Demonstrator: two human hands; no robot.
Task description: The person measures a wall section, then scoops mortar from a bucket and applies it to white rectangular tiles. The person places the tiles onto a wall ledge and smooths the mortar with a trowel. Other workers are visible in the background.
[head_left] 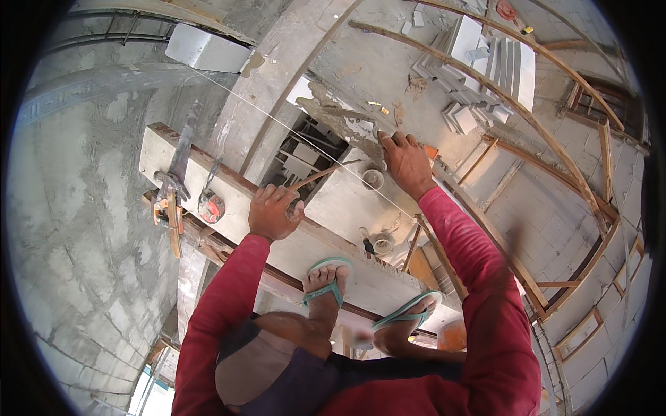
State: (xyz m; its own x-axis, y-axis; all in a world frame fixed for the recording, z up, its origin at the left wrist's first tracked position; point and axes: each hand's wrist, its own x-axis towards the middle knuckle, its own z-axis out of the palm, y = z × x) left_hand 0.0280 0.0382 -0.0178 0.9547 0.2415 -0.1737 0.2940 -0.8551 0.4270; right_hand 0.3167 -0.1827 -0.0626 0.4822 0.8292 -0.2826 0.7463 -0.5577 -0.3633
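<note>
My left hand (272, 212) is curled over the far edge of a pale, mortar-stained board (239, 201). A thin brown stick (320, 175) runs out beside its fingers; whether they touch it I cannot tell. Further out, my right hand (408, 165) is closed on a trowel, mostly hidden by the fingers, its grey blade (379, 148) against wet grey mortar (333, 121). An orange piece (431, 151) shows behind that hand. A taut white string (295, 132) crosses between my hands. My sandalled feet (326, 286) are on the board.
On the board's left end are a hammer (171, 186) and a red tape measure (211, 206). Small round containers (372, 179) stand below. A gap (305, 152) opens between the concrete beam (260, 90) and a lower slab. White blocks (510, 69) are stacked far right, near curved timbers (499, 87).
</note>
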